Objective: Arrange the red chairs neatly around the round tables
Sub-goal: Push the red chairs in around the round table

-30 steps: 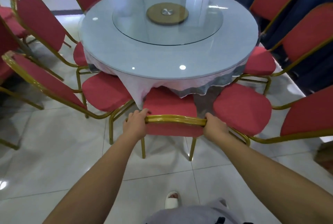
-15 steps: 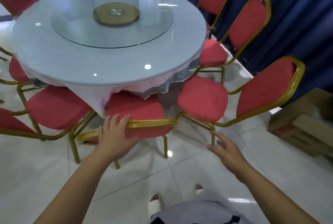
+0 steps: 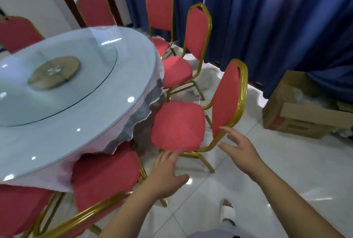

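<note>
The red chair (image 3: pixel 193 115) nearest the person's reach stands in the centre-right of the frame, seat facing the round table (image 3: pixel 63 92) but clear of the cloth edge, its gold-framed back tilted toward the blue curtain (image 3: pixel 277 17). Both hands are open and empty, fingers spread. The left hand (image 3: pixel 166 170) hovers just below the front edge of the seat; whether it touches the fabric, I cannot tell. The right hand (image 3: pixel 238 147) is just beside the lower rail of the backrest, not closed on it.

At lower left, another chair (image 3: pixel 103 178) sits tucked with its seat partly under the hanging tablecloth (image 3: pixel 133 123). Two more chairs (image 3: pixel 177 69) line the table's far side toward the upper centre, and a cardboard box (image 3: pixel 305 109) rests on the tiled floor at the right.

The risk, as I see it: a push from low on the frame could swing the chair askew, knocking its legs into the tucked neighbour or snagging the ragged cloth and dragging it. The glossy tiles may also let the legs skid further than intended.
</note>
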`<state>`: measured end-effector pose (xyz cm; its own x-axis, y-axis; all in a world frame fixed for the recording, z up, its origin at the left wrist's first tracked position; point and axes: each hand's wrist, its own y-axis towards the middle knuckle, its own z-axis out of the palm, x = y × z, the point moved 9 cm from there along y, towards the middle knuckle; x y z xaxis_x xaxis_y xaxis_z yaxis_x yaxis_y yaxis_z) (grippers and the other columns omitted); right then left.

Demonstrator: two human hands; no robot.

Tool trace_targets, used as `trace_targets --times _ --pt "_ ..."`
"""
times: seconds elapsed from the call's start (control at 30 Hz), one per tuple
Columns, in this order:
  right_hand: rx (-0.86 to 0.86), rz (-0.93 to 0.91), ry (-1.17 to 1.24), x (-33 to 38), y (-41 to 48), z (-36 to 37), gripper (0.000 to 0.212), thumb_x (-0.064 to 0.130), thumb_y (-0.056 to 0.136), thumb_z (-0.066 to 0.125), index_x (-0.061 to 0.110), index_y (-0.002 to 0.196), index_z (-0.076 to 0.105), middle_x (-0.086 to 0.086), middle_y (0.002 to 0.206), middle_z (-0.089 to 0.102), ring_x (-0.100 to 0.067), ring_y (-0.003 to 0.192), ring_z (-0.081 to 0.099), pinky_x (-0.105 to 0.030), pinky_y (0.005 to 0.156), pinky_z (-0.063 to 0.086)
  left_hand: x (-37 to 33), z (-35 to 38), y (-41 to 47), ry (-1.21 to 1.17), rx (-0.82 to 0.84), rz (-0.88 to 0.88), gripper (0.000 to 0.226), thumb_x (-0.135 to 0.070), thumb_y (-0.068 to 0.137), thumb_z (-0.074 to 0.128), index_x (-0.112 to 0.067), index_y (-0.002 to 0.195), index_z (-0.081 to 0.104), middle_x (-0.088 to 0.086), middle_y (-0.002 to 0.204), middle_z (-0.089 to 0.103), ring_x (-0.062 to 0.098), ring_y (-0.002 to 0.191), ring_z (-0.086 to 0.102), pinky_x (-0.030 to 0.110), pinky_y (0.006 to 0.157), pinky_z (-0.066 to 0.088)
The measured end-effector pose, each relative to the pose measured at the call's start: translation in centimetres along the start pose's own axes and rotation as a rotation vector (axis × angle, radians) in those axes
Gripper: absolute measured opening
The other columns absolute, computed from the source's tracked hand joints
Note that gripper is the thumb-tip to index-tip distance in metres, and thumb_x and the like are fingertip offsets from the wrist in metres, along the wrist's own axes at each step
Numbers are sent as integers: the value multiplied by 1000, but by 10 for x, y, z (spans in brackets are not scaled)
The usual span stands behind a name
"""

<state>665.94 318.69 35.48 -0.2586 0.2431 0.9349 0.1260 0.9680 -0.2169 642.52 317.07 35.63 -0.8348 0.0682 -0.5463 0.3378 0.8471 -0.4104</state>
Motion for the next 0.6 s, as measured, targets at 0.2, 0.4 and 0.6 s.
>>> trace_targets --times 0.2,0.4,0.6 --pt "-91 -10 -3 -13 83 -119 37 38 89 68 54 119 54 31 125 50 -6 127 42 -35 99 41 -87 4 105 -63 -4 -12 81 -39 83 66 -38 152 23 -2 158 26 19 146 17 40 119 22" --pt "-46 -11 -126 -19 147 -187 49 40 89 66 45 135 49 27 135 41 -5 132 38 -29 100 37 -161 14 186 -212 -25 36 81 -42 84 68 -38 151 24 -15 144 34 11 140 25 26 106 24" --pt "54 -57 -201 -12 210 -208 53 44 90 64 45 139 44 29 139 38 5 125 33 -26 104 33 -187 17 271 -362 9 -45 93 -51 72 75 -45 149 23 -17 129 33 9 128 35 27 101 30"
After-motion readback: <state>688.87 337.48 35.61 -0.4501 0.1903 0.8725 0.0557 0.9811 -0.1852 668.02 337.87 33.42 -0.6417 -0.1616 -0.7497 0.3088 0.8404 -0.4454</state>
